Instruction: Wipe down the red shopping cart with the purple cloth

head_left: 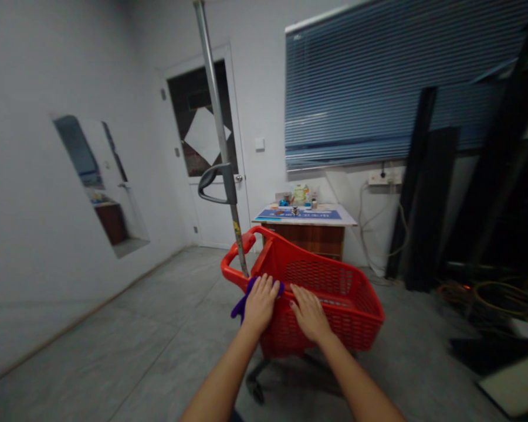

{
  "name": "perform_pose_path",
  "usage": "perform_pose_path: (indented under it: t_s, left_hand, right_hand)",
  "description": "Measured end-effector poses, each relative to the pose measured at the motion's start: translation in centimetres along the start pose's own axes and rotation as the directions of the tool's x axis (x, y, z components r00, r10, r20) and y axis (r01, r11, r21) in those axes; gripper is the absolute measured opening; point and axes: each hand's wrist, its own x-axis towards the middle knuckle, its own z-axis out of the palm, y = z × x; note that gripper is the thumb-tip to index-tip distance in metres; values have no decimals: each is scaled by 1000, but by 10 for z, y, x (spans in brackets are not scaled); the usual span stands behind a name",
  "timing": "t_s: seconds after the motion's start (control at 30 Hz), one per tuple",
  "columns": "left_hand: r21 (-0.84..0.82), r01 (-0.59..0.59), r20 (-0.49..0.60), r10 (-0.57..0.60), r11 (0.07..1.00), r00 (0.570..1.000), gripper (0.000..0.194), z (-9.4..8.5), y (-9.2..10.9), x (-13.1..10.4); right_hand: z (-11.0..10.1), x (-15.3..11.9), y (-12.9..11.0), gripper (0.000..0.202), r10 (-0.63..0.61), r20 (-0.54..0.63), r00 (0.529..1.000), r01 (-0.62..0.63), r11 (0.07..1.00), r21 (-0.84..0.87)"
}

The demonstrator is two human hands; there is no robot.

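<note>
A red plastic shopping cart [352, 287] stands side-on in the middle of the view, its handle toward the left. My left hand [262, 302] presses a purple cloth [241, 306] against the cart's near rim, close to the handle. Just to the right, my right hand [308, 310] rests on the same rim with its fingers spread, holding nothing. A metal pole [217, 111] with a grey grip [229, 183] rises from the handle end of the cart.
Behind the cart is a small table [345, 218] with bottles on it. A white door [242, 217] and a wall mirror [110, 193] are at the left. Dark panels [431, 211] and cables [501, 293] lie to the right, on grey floor.
</note>
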Motion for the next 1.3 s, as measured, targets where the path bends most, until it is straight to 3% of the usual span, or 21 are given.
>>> perform_pose_path:
  t_s: [0.17,0.37,0.53,0.63,0.73,0.93,1.1,1.2,1.3]
  left_hand:
    - [48,167,-26,-165,985,986,45,-6,-6,-2]
    - [8,69,2,-69,998,998,45,10,15,-3]
    - [18,0,6,-1,1000,1000,43,1,2,-3]
    - [50,124,-22,-123,991,992,43,-6,-10,-4]
    - [37,177,-44,-176,983,983,42,-4,-9,-5]
    - [-11,69,-16,-70,998,997,45,15,16,-3]
    - [18,-25,6,25,1000,1000,45,6,5,-3]
    - [53,63,-11,-63,997,998,45,-3,-9,-6]
    - [54,136,-43,-134,989,990,47,-4,-10,-7]
  right_hand:
    - [2,0,-1,56,10,14,1000,-9,999,-31]
    - [8,0,-1,58,15,-15,1000,-15,999,-43]
    - [6,-1,1,58,3,-14,1000,-4,999,-54]
    - [6,-2,2,58,-10,-28,1000,8,998,-58]
    - [9,-2,1,59,-12,-40,999,9,998,-61]
    - [7,-2,1,57,-17,-15,1000,16,999,-47]
    - [2,-3,3,56,-18,18,1000,19,999,-36]
    - [3,-4,4,56,-24,4,1000,24,999,-33]
    - [3,-3,2,56,-23,-1,1000,23,999,-31]
